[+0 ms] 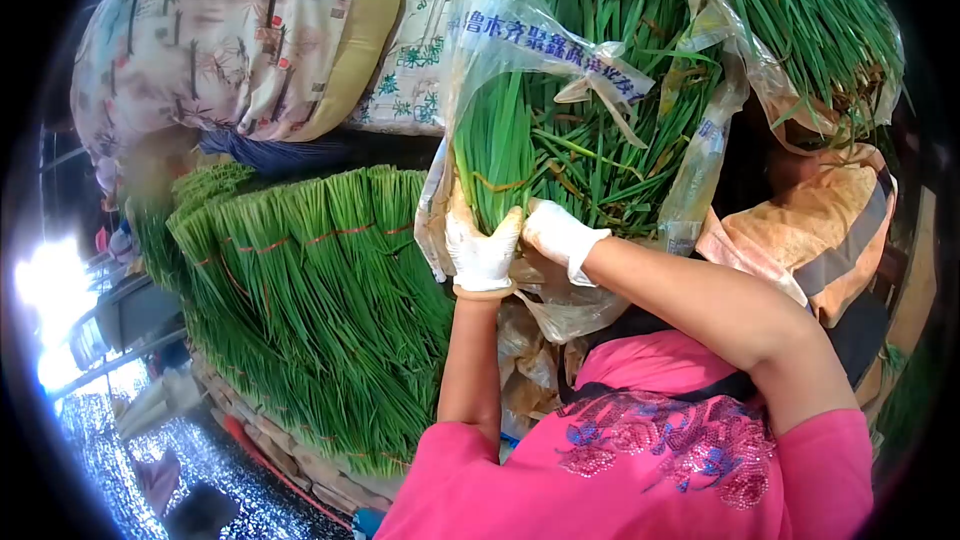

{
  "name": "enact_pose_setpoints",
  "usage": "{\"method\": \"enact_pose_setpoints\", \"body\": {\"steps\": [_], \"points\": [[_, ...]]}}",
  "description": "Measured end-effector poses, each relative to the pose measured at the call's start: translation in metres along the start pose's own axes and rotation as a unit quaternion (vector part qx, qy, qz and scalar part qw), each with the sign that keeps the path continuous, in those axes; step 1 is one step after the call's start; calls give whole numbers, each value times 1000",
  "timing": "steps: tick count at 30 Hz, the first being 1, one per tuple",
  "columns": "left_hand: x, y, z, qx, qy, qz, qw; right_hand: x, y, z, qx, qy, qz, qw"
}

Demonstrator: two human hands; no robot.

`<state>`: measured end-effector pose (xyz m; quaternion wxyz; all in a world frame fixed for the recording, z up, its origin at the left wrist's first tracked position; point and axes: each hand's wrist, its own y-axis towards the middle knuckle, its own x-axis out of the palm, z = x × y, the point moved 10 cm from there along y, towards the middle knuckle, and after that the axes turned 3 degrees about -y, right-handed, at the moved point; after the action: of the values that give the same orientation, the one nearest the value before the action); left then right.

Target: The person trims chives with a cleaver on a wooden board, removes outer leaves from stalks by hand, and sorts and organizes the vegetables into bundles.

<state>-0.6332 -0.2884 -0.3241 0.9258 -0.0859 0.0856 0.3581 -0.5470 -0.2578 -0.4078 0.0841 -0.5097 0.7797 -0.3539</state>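
Two white gloves cover our hands, which meet at the near end of a bundle of long green leaves (496, 135). Our left hand (481, 248), with a pale bangle (484, 292) at its wrist, is clamped around the base of the bundle, thumb on the near right side. Our right hand (562, 237) sits just beside it on the right, fingers curled in towards the base; we cannot tell whether they pinch any stems. An orange-brown tie (497, 184) crosses the bundle just above our left hand. The leaves point to the far side, at the left edge of an open clear plastic bag (510, 28) with blue lettering. To the right of the bundle, loose green leaves (625, 155) lie tangled in the same bag. On our left stand many tied green bundles (330, 290), packed side by side, with red ties near their tops. Beyond them we see a large patterned cloth bundle (225, 40). At far right is another bag of leaves (815, 20), with an orange cloth (810, 225) nearer to us.
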Motion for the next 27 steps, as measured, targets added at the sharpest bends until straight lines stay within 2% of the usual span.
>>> {"method": "enact_pose_setpoints", "body": {"steps": [1, 2, 4, 6, 8, 10, 11, 12, 13, 16, 17, 18, 19, 21, 22, 23, 24, 26, 27], "points": [[5, 0, 11, -6, -11, -5, 1000, -2, -8, -2, 19, 49, -7, 999], [4, -7, 38, 5, 136, 15, 991, -8, -21, -20, -7, 100, -12, 995], [20, -14, 76, 57, 265, -30, 962, -31, -56, -49, -6, -8, -27, 1000], [49, -14, 131, 111, 263, -75, 955, -55, -98, -67, 24, 59, -20, 998], [97, -20, 156, 137, 248, -177, 942, -96, -122, -73, -37, 75, -29, 996], [137, -30, 129, 105, 265, -174, 942, -131, -129, -60, 22, 213, 52, 975], [155, -31, 108, 74, 204, -187, 958, -143, -136, -45, 83, 292, 90, 949], [169, -33, 84, 42, 142, -199, 969, -165, -121, -12, 83, 323, 106, 937], [179, -37, 68, 47, 171, -212, 961, -177, -109, 6, 78, 311, 102, 942], [171, -41, 67, 106, 157, -233, 954, -164, -128, -15, 107, 293, 65, 948], [164, -39, 49, -22, -8, -252, 967, -159, -128, -18, 94, 305, 61, 946], [147, -43, 38, -111, -78, -238, 962, -156, -127, -23, 77, 314, 56, 945], [126, -46, 20, -181, -27, -231, 956, -165, -110, -7, 48, 313, 47, 947], [89, -46, -21, -302, -229, -101, 920, -167, -109, -7, 25, 314, 29, 949], [70, -37, -12, -282, -195, -44, 938, -167, -110, -7, 26, 313, 30, 949], [64, -33, -25, -321, -202, -64, 923, -168, -105, -1, 27, 295, 26, 955], [53, -23, -30, -277, -131, -28, 952, -172, -97, 8, 28, 276, 23, 960], [45, -1, -34, -230, -80, 31, 969, -172, -101, 3, 28, 282, 38, 958], [46, 10, -52, -261, -176, 33, 948, -168, -109, -6, 27, 307, 58, 950]]}}
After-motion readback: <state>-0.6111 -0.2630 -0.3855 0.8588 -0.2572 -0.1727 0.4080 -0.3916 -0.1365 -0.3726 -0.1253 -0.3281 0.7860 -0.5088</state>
